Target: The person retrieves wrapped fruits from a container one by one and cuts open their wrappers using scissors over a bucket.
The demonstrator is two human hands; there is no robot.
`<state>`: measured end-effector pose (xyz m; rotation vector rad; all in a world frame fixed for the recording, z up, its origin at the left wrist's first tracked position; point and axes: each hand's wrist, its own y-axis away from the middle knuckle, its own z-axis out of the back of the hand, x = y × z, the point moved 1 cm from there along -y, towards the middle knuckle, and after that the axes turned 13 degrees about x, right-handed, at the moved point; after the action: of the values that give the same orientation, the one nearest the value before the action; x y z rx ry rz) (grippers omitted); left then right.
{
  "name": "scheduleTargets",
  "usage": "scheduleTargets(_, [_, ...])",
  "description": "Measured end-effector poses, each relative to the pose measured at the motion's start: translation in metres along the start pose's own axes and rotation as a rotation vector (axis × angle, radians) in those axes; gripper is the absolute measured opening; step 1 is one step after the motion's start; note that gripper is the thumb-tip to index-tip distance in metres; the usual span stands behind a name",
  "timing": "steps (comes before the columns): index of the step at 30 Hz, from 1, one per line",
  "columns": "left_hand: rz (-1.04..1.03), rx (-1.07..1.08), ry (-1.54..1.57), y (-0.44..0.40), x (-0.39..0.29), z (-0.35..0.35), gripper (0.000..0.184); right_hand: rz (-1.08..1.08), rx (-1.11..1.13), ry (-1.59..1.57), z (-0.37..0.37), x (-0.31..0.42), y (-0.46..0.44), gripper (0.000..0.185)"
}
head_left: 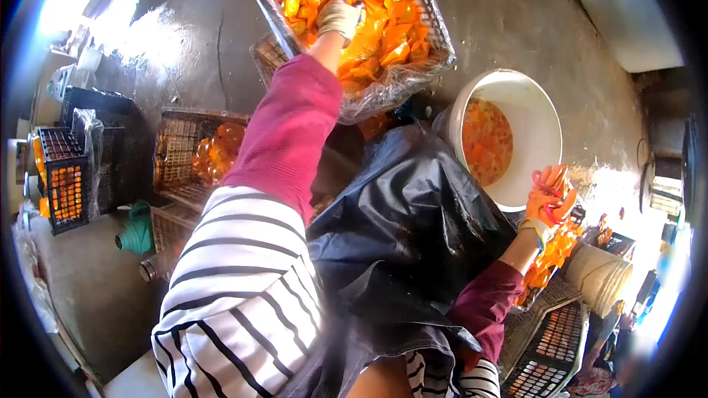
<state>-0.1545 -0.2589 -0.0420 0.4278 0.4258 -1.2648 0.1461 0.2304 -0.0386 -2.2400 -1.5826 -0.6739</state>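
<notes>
My left hand [340, 18], in a whitish glove with dark blue at the fingertips, reaches into a plastic-lined crate [441, 26] heaped with glossy orange pieces [387, 29], which look like cut peppers or peel. Its fingers curl down among them and are partly hidden. Off to the right, beside the rim of a white bucket [547, 121], is my right hand [547, 203], with a pale cuff at the wrist. Orange and red shapes cover its fingers, including a thin red curved thing I cannot identify. Reddish-orange bits in liquid [487, 140] fill the bucket's bottom.
A brown crate [173, 151] holding bagged orange pieces stands at left, near a green roll [136, 228]. Black crates [63, 177] are farther left. More orange pieces [554, 254] lie beneath my right hand, near another crate [549, 343]. A dark apron [409, 206] covers my lap.
</notes>
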Motion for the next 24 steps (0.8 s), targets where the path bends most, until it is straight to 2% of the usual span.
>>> scheduleTargets(1, [0.047,0.055,0.271,-0.012,0.013,-0.004,0.046,0.017,-0.083,0.034,-0.020,-0.006,0.001,0.057])
scheduleTargets(3, [0.217,0.264,1.070,0.010,0.021,0.011,0.044,0.045,-0.236,0.099,-0.063,-0.018,0.005,0.055])
scheduleTargets(4, [0.216,0.299,1.444,0.004,0.036,0.001,0.040,0.031,-0.212,0.100,-0.062,-0.020,0.003,0.049])
scheduleTargets(5, [-0.038,0.502,2.025,-0.001,0.040,-0.015,0.038,-0.104,0.101,0.023,-0.057,-0.023,-0.006,0.049])
scheduleTargets(6, [0.019,0.560,2.098,0.021,0.023,-0.004,0.038,-0.235,0.414,-0.053,-0.048,-0.024,-0.016,0.049])
scheduleTargets(7, [0.075,0.625,2.170,0.045,0.003,0.006,0.039,-0.196,0.253,0.093,-0.055,-0.028,-0.011,0.049])
scheduleTargets(9, [-0.042,0.794,1.891,0.046,0.002,-0.038,0.039,-0.184,-0.093,0.394,-0.073,-0.037,-0.001,0.048])
scheduleTargets(10, [-0.086,0.804,1.849,0.070,-0.029,-0.028,0.038,-0.238,0.019,0.444,-0.076,-0.042,0.000,0.047])
scheduleTargets(12, [-0.168,0.892,1.806,0.115,-0.085,-0.024,0.035,-0.275,0.212,0.761,-0.046,-0.047,-0.002,0.045])
scheduleTargets(13, [-0.203,0.968,1.804,0.128,-0.108,-0.032,0.034,-0.296,0.254,0.752,-0.027,-0.054,-0.006,0.044])
scheduleTargets(14, [-0.227,0.918,1.739,0.143,-0.129,-0.036,0.031,-0.316,0.296,0.744,-0.008,-0.062,-0.009,0.043])
scheduleTargets(16, [-0.228,0.862,1.672,0.170,-0.165,-0.044,0.030,-0.383,0.261,0.395,-0.052,-0.071,0.011,0.041])
scheduleTargets(17, [-0.206,0.793,1.521,0.179,-0.176,-0.049,0.030,-0.408,0.222,0.328,-0.099,-0.069,0.026,0.040])
scheduleTargets(18, [-0.295,0.672,1.145,0.180,-0.180,-0.060,0.030,-0.518,0.163,0.425,-0.066,-0.074,0.012,0.038])
scheduleTargets(19, [-0.374,0.538,0.770,0.178,-0.180,-0.076,0.030,-0.471,0.213,0.569,-0.067,-0.078,0.015,0.035])
scheduleTargets(20, [-0.353,0.494,1.072,0.179,-0.177,-0.101,0.026,-0.531,0.195,0.528,-0.064,-0.079,0.017,0.027])
scheduleTargets(21, [-0.321,0.478,1.231,0.186,-0.182,-0.103,0.025,-0.593,0.179,0.485,-0.060,-0.080,0.017,0.021])
scheduleTargets(22, [-0.292,0.455,1.389,0.192,-0.187,-0.105,0.024,-0.554,0.207,0.611,-0.055,-0.083,0.016,0.021])
scheduleTargets(24, [-0.229,0.480,1.417,0.202,-0.194,-0.092,0.028,-0.485,0.265,0.855,-0.048,-0.094,0.013,0.022])
